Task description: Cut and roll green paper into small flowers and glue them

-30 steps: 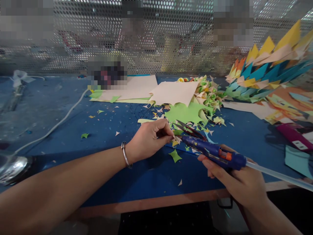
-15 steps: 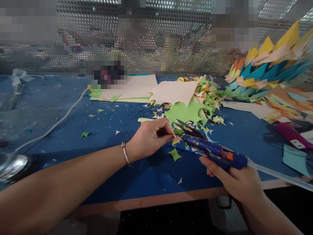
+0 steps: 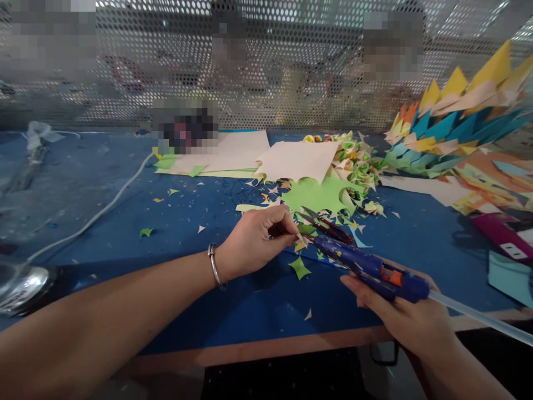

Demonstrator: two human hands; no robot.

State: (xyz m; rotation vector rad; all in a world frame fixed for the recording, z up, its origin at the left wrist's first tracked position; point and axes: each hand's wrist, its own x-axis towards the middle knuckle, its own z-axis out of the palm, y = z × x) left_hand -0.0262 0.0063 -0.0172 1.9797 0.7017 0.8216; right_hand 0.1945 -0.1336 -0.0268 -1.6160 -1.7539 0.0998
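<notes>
Between thumb and fingers, my left hand pinches a small pale paper piece. Its wrist wears a silver bangle. My right hand is wrapped round a blue hot glue gun with an orange trigger or switch part and a clear glue stick out of its back end. The glue gun's nozzle is at the paper piece; whether they touch I cannot tell. Just behind the nozzle lie dark-handled scissors. A green paper scrap lies on the table in front of the nozzle.
Cut pale and green sheets lie at the back of the blue table, beside a heap of curled paper pieces. At right are a layered paper-point construction and a magenta tool. A white cord crosses the left side.
The glue gun and my right hand have shifted slightly right and down in view. My left hand keeps its pinch on the paper piece. The whole view has moved a little.
</notes>
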